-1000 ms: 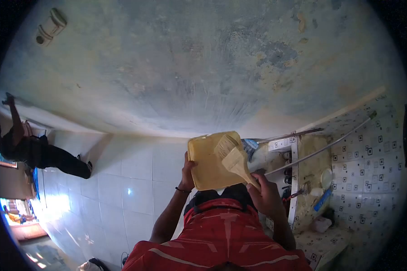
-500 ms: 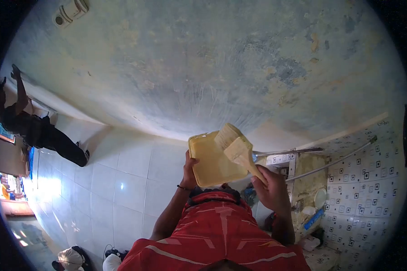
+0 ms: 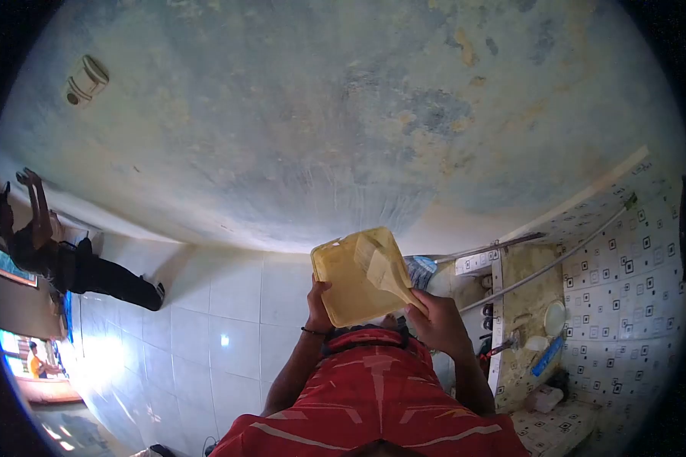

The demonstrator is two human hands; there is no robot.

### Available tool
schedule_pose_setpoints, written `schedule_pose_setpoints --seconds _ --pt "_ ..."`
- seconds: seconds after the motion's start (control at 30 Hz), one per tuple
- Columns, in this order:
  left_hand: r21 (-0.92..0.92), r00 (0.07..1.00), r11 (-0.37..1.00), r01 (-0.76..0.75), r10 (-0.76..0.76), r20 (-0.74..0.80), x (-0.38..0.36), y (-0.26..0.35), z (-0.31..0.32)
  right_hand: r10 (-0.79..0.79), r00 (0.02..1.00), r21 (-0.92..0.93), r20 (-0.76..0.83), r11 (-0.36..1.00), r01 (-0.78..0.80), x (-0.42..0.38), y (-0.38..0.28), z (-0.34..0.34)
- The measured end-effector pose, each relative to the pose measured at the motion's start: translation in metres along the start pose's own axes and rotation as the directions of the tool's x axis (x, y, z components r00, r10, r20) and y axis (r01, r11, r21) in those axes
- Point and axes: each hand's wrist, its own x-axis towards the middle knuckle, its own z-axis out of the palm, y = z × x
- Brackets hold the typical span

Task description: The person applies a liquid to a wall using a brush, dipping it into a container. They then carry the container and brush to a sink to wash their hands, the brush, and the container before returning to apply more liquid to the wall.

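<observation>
A yellowish rectangular tray [image 3: 351, 293] is gripped at its left edge by my left hand [image 3: 319, 308], the thumb over the rim and a dark band on the wrist. My right hand [image 3: 437, 318] is closed round the handle of a wide, pale brush [image 3: 383, 273]. The brush lies over the right part of the tray, its bristles pointing up and left. Beyond the tray rises a wall [image 3: 297, 137] with patchy grey-green and yellowish stains.
Another person [image 3: 76, 266] stands at the far left with arms raised to the wall. A switch fitting [image 3: 88, 80] is at upper left. On the right are a long pole [image 3: 541, 280], a tiled wall [image 3: 617, 305] and a ledge with a white round lid [image 3: 555, 317].
The brush has moved left and down, further over the tray. My right hand has shifted slightly left and down. The view has tilted, so the wall fitting and the other person appear lower.
</observation>
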Motion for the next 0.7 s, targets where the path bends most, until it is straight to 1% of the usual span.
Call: schedule_pose_setpoints --seconds 0.07,0.13,0.17,0.23,0.27,0.33,0.37,0.4,0.43,0.47,0.53,0.57,0.6,0.63,0.67,0.7 --pt "0.008 0.999 0.999 -0.048 0.048 0.015 -0.001 0.000 0.003 -0.001 1.000 -0.017 0.013 1.000 0.001 -0.002 0.001 -0.002" --pt "0.010 0.998 0.999 -0.054 0.053 0.023 0.002 -0.002 0.001 -0.041 0.998 0.069 -0.042 0.997 0.044 -0.004 -0.004 -0.003" --pt "0.012 0.998 0.998 -0.059 0.058 0.031 0.002 -0.002 0.001 -0.043 0.998 0.069 -0.037 0.997 0.045 -0.004 -0.003 -0.004" --pt "0.025 0.998 0.998 -0.055 0.055 0.008 0.000 -0.005 -0.001 -0.048 0.999 0.048 0.024 0.998 0.047 -0.002 -0.002 -0.006" --pt "0.039 0.999 0.998 -0.051 0.051 -0.010 0.000 -0.006 -0.001 -0.048 0.998 0.048 0.027 0.998 0.047 -0.001 -0.001 -0.007" --pt "0.055 0.998 0.996 -0.065 0.066 -0.017 -0.002 -0.008 -0.003 -0.044 0.978 -0.065 0.205 0.996 0.059 0.002 0.003 -0.010" --pt "0.071 0.997 0.994 -0.077 0.079 -0.026 -0.004 -0.008 -0.001 -0.049 0.976 -0.067 0.211 0.996 0.064 0.003 0.007 -0.007" --pt "0.066 0.996 0.994 -0.085 0.087 -0.030 -0.005 -0.009 0.000 -0.023 0.984 -0.030 0.176 0.999 0.029 0.003 0.013 -0.003" --pt "0.091 0.990 0.988 -0.122 0.128 -0.061 -0.006 -0.012 0.002 0.005 0.990 0.006 0.144 1.000 -0.006 0.004 0.017 -0.001" --pt "0.115 0.981 0.981 -0.156 0.167 -0.093 -0.009 -0.013 0.004 0.004 0.988 0.002 0.157 1.000 -0.004 0.005 0.017 0.001" --pt "0.083 0.983 0.986 -0.148 0.156 -0.098 -0.012 -0.012 0.008 -0.054 0.997 -0.083 0.045 0.995 0.058 0.008 0.015 0.006" --pt "0.059 0.986 0.989 -0.135 0.140 -0.091 -0.012 -0.012 0.009 -0.057 0.997 -0.089 0.056 0.994 0.062 0.009 0.013 0.006" --pt "0.051 0.985 0.989 -0.142 0.146 -0.096 -0.012 -0.012 0.005 -0.080 0.994 -0.054 0.078 0.995 0.084 0.009 0.011 0.006" --pt "0.016 0.992 0.994 -0.109 0.110 -0.067 -0.010 -0.012 -0.001 -0.104 0.990 -0.018 0.098 0.994 0.106 0.010 0.008 0.005" --pt "-0.018 0.997 0.997 -0.075 0.074 -0.039 -0.012 -0.009 0.003 -0.106 0.988 -0.023 0.110 0.994 0.109 0.012 0.005 0.005" --pt "-0.027 0.996 0.996 -0.081 0.080 -0.046 -0.016 -0.008 0.007 -0.129 0.984 -0.075 0.119 0.988 0.139 0.014 0.002 0.005"
